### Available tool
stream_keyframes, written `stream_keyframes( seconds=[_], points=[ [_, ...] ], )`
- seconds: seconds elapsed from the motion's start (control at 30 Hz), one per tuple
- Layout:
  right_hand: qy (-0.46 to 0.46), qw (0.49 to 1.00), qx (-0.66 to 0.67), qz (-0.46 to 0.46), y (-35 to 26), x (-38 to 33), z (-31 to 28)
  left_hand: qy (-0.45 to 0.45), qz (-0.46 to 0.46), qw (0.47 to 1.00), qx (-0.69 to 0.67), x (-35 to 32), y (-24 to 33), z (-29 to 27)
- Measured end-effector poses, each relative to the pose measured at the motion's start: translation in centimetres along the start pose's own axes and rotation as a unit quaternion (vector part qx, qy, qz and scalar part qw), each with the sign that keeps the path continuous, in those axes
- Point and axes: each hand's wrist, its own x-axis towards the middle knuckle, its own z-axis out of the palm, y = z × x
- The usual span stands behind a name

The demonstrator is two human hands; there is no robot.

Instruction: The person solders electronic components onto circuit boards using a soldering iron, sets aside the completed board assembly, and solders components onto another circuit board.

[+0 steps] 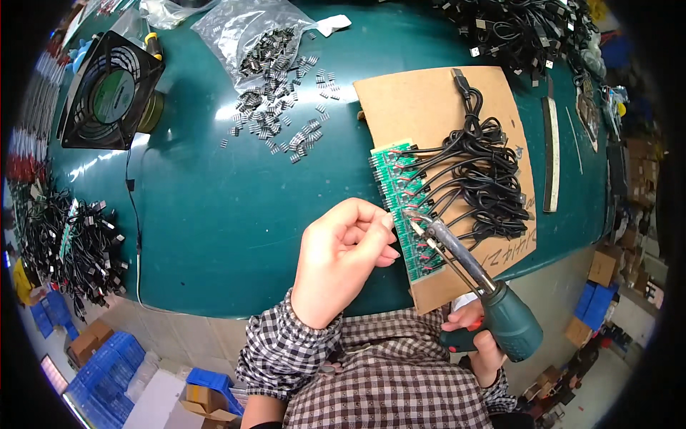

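Note:
My right hand (487, 357) grips the handle of a green soldering gun (511, 325) at the lower right. Its metal barrel points up and left, and the tip reaches a green circuit board panel (386, 166), with a thin tube alongside. Black cables (493, 179) run from the panel's right side, their red wire ends lying on it. Beside the panel's left edge is my left hand (339, 250), thumb and forefinger pinched together. Anything between those fingertips is too small to make out. Panel and cables rest on a cardboard sheet (407, 93).
Small black pin parts (268, 107) spill from a clear bag (221, 36) on the green table (214, 207). A black fan (111, 93) stands at far left. Cable bundles lie at left (86, 250) and at far right (522, 32). A long bar (549, 154) lies right of the cardboard.

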Motion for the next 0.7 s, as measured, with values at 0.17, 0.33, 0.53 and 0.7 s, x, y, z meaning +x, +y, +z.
stream_keyframes(
  seconds=[0.17, 0.33, 0.53, 0.7],
  points=[
    [0.014, 0.999, -0.010, -0.039, 0.1, 0.2, 0.3, 0.008, 0.000, 1.000, -0.023, -0.1, -0.3, 0.2],
    [0.004, 0.999, 0.012, -0.034, 0.4, 0.2, -0.1, 0.009, 0.022, 0.999, -0.033, -0.2, -0.9, 0.3],
    [0.001, 0.999, 0.004, -0.039, 0.4, 0.4, 0.1, 0.020, 0.041, 0.998, -0.038, -0.1, -1.3, 0.4],
    [-0.006, 1.000, 0.001, -0.028, 0.5, 0.5, 0.1, 0.032, 0.041, 0.998, -0.041, -0.2, -1.3, 0.6]
  ],
)
